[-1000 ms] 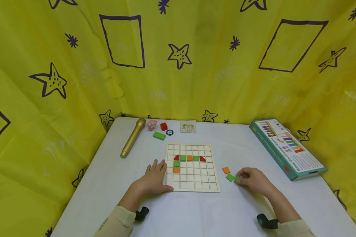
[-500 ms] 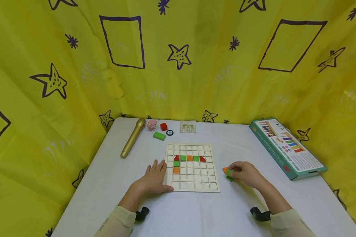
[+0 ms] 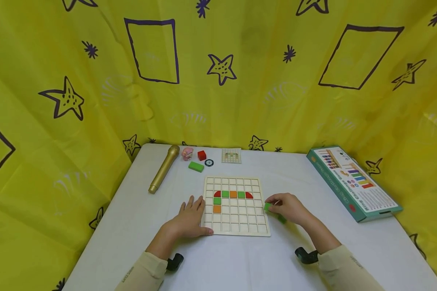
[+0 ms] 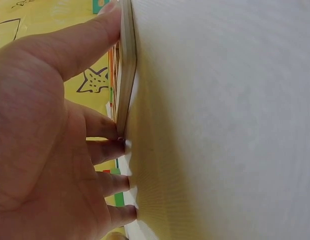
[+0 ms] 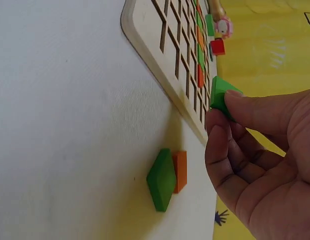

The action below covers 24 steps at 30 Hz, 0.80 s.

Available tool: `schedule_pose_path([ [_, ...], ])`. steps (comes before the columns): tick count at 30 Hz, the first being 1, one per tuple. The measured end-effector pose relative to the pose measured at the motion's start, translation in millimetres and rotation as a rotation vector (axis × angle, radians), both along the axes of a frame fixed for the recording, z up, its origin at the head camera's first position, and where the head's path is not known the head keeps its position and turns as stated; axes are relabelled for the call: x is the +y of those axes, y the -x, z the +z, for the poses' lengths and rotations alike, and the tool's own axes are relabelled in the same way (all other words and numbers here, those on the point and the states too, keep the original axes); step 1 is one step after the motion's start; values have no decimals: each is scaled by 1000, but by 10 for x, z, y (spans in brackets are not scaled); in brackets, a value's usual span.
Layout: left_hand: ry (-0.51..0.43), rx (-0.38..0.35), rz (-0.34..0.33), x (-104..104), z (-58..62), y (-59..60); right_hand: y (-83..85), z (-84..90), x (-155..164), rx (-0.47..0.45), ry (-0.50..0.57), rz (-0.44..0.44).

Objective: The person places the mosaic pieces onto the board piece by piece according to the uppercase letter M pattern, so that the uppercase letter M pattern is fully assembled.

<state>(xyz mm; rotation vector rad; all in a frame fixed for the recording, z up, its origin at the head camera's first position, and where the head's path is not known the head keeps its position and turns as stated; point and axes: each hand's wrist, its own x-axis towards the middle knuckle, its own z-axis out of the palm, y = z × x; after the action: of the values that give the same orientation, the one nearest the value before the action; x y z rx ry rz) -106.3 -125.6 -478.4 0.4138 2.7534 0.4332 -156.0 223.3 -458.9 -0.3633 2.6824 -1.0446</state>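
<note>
A wooden grid board (image 3: 236, 223) lies mid-table. Coloured tiles sit in it: a row of green and orange squares between two rounded red pieces (image 3: 249, 195), with a green and an orange tile (image 3: 217, 209) down the left side. My left hand (image 3: 189, 221) rests at the board's left edge with fingers extended, thumb on its near corner. Between thumb and fingertips, my right hand (image 3: 291, 208) pinches a green square tile (image 5: 219, 95), held up by the board's right edge. Below that hand lie another green tile (image 5: 161, 180) and an orange tile (image 5: 180, 171), the orange hidden in the head view.
Behind the board stand a gold microphone (image 3: 164, 169), a pink figure (image 3: 187, 153), a red cube (image 3: 202, 155), a green block (image 3: 196, 166), a round black-and-white disc (image 3: 209, 162) and a pattern card (image 3: 231, 155). A game box (image 3: 353, 182) lies at the right edge.
My right hand has lifted the green tile from beside the other loose tiles and carried it left to the board's right edge. The left hand stays in place.
</note>
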Motion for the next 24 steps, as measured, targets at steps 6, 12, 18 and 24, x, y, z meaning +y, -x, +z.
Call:
schedule_pose_path([
  [6,5,-1,6,0,-24,-13,35,-24,-139,2,5,21],
  [12,-1,6,4,-1,-32,-19,65,-50,-284,15,-2,47],
  [18,2,4,-3,-2,-4,-24,114,-88,-428,-9,13,60],
  [24,3,8,-7,-2,4,-21,154,-66,-523,-8,17,73],
])
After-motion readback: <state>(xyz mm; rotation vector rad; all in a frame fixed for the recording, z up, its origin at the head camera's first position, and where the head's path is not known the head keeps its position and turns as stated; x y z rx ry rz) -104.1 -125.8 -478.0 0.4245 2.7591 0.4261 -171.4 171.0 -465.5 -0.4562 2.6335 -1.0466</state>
